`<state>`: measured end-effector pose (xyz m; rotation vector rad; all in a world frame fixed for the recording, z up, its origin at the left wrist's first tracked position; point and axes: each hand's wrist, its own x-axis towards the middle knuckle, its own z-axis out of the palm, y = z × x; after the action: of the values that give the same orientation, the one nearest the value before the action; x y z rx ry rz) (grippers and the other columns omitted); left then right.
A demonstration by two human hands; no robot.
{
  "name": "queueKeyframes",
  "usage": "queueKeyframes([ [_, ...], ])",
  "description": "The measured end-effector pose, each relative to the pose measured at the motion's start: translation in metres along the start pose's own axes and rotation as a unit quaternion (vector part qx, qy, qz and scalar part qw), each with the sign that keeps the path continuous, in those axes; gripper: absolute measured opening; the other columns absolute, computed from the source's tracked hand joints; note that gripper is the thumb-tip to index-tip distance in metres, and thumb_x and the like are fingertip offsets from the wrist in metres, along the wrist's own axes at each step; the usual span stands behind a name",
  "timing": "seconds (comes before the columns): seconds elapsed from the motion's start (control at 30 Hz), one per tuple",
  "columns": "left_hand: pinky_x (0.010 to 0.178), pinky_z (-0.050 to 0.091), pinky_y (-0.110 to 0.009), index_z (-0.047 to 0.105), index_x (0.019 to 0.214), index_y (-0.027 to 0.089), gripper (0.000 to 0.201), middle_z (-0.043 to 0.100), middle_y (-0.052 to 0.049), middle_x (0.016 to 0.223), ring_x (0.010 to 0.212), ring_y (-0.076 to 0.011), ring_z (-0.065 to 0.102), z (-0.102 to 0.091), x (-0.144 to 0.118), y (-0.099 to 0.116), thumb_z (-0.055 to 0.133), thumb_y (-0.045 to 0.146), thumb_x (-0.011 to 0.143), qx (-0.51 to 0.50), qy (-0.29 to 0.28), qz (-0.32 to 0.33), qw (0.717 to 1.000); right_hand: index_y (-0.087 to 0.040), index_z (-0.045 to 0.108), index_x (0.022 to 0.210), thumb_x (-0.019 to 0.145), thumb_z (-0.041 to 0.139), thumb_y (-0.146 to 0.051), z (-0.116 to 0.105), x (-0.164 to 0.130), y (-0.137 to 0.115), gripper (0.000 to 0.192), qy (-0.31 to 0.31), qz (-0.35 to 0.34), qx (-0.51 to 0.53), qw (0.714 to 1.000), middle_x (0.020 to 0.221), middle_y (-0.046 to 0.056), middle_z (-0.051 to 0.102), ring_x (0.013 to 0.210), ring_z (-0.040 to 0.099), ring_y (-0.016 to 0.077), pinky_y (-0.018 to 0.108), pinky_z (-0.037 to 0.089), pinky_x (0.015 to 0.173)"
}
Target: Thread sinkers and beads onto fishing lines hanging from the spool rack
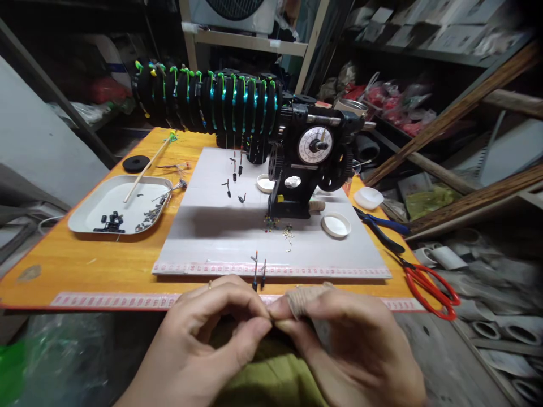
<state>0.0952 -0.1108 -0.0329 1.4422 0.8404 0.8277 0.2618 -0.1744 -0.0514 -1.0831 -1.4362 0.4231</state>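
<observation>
My left hand point(199, 345) and right hand point(348, 345) meet fingertip to fingertip just below the near edge of the orange bench point(85, 260), pinching something too small to make out. My right forefinger is wrapped in tape. Just beyond them two small black pins point(258, 271) stand on the white board point(212, 226), before the black winding machine point(297, 158).

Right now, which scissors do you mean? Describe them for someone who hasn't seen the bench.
Start at the black winding machine with the round dial. Go right to the orange table's front corner. The red-handled scissors lie there, nearer than the blue-handled pliers.
</observation>
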Motion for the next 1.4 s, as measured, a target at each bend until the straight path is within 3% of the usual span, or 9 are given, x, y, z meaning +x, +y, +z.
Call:
queueKeyframes([
  [0.3,0.07,0.05,-0.012,0.071,0.076,0.027,0.01,0.067,0.006,0.076,0.074,-0.0091,0.062,0.002,0.002,-0.008,0.072,0.022,0.085,-0.079,0.012,-0.025,0.996,-0.015,0.068,0.091,0.083,0.061,-0.002,0.006,0.018,-0.005,0.017,-0.046,-0.012,-0.076,0.996,0.079,0.004,0.066,0.071,0.065,0.0132,0.023,0.057,0.062],
  [0.43,0.074,0.051,-0.015,0.07,0.08,0.026,0.008,0.068,0.004,0.08,0.078,-0.0106,0.064,-0.003,0.005,-0.008,0.069,0.025,0.088,-0.065,-0.018,-0.013,0.998,-0.018,0.069,0.09,0.082,0.066,-0.001,0.004,0.015,0.004,0.02,-0.022,-0.174,-0.213,0.961,0.09,0.008,0.069,0.083,0.068,0.0189,0.028,0.062,0.069],
  [0.57,0.073,0.054,-0.02,0.068,0.083,0.024,0.011,0.069,0.002,0.082,0.078,-0.0129,0.065,-0.008,0.009,-0.004,0.063,0.025,0.092,-0.024,-0.075,-0.012,0.997,-0.02,0.067,0.089,0.091,0.059,-0.008,-0.003,0.02,0.007,0.015,-0.09,-0.294,-0.247,0.919,0.104,0.008,0.074,0.101,0.067,0.0228,0.031,0.063,0.078],
  [0.67,0.07,0.053,-0.016,0.068,0.085,0.024,0.01,0.07,0.004,0.081,0.075,-0.0103,0.067,-0.009,0.009,-0.007,0.065,0.016,0.09,0.081,-0.032,0.104,0.991,-0.017,0.065,0.09,0.085,0.061,-0.001,-0.003,0.025,0.003,0.017,-0.095,-0.216,-0.216,0.948,0.09,0.009,0.073,0.09,0.066,0.0211,0.033,0.062,0.074],
  [0.8,0.077,0.052,-0.012,0.065,0.099,0.019,0.023,0.07,0.001,0.089,0.08,-0.0074,0.068,-0.009,0.004,-0.014,0.064,0.0,0.086,0.236,0.031,0.322,0.916,-0.017,0.063,0.087,0.082,0.059,0.0,0.003,0.027,-0.001,0.018,-0.083,-0.074,-0.121,0.986,0.08,0.005,0.068,0.077,0.063,0.0166,0.03,0.057,0.066],
  [0.97,0.078,0.052,-0.018,0.062,0.105,0.015,0.019,0.067,-0.002,0.089,0.081,-0.0101,0.064,-0.009,0.003,-0.018,0.059,0.002,0.091,0.322,0.007,0.371,0.871,-0.015,0.063,0.087,0.082,0.059,-0.002,0.0,0.027,0.0,0.014,-0.116,-0.029,-0.082,0.989,0.082,0.005,0.067,0.081,0.063,0.0148,0.026,0.054,0.072],
  [1.1,0.063,0.048,-0.017,0.058,0.087,0.02,0.019,0.06,0.003,0.076,0.068,-0.0084,0.058,-0.005,0.007,-0.016,0.061,0.001,0.084,0.265,0.034,0.316,0.91,-0.014,0.061,0.091,0.084,0.057,0.0,0.0,0.028,0.0,0.016,-0.123,-0.087,-0.121,0.981,0.086,0.007,0.066,0.084,0.062,0.0156,0.026,0.055,0.075],
  [1.27,0.057,0.045,-0.018,0.057,0.075,0.024,0.023,0.057,0.006,0.07,0.063,-0.0095,0.053,0.0,0.008,-0.012,0.057,0.001,0.075,0.047,0.016,0.106,0.993,-0.014,0.061,0.093,0.084,0.056,0.001,0.003,0.03,-0.001,0.018,-0.11,-0.121,-0.135,0.977,0.089,0.007,0.064,0.087,0.064,0.0131,0.019,0.056,0.08],
  [1.4,0.061,0.046,-0.013,0.065,0.073,0.024,0.02,0.061,0.006,0.07,0.065,-0.0076,0.056,0.003,0.007,-0.013,0.064,0.004,0.073,-0.111,0.006,-0.004,0.994,-0.015,0.064,0.101,0.087,0.06,-0.002,0.006,0.024,0.002,0.019,-0.082,-0.135,-0.153,0.976,0.096,0.007,0.064,0.089,0.065,0.013,0.019,0.057,0.083],
])
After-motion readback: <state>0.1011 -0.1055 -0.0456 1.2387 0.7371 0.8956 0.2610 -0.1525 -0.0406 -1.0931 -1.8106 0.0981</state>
